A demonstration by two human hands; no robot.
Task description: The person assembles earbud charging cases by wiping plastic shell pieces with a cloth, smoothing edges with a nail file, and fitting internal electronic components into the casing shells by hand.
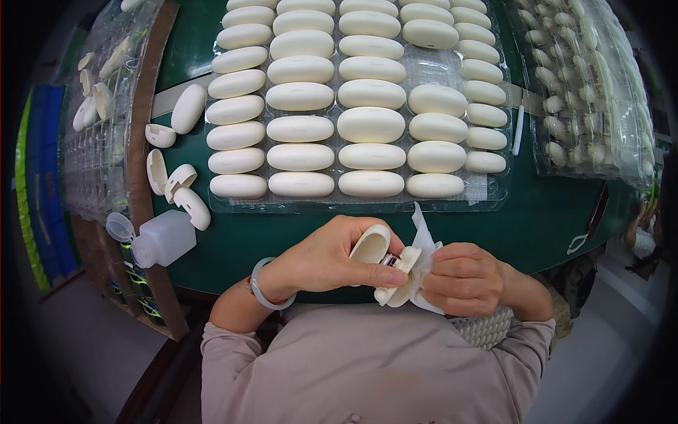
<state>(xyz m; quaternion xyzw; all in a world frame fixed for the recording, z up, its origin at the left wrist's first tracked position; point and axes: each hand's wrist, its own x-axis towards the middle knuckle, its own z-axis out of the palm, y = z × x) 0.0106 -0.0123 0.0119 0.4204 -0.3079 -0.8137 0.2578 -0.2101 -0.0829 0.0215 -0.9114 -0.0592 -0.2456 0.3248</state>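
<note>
Close to my body, my left hand [321,256] grips an opened cream-white oval case [371,245], its hinged lid tilted up and the thumb across its middle. It resembles an earbud charging case; small shiny parts show near the hinge. My right hand [465,280] has its fingers closed on a thin white cloth or tissue [421,230], which is pressed against the right side of the case. Part of the case is hidden by the fingers and the cloth. Just beyond my hands lies a clear plastic tray [318,205] holding rows of closed cream-white cases [371,124].
Several loose cases and opened shells [192,207] lie on the green table [261,237] at left, beside a translucent bottle [167,239] with its cap flipped up. Stacked clear trays [590,92] stand at right, near a white stick-like tool [519,127]. A cardboard-edged stack [145,106] borders the left.
</note>
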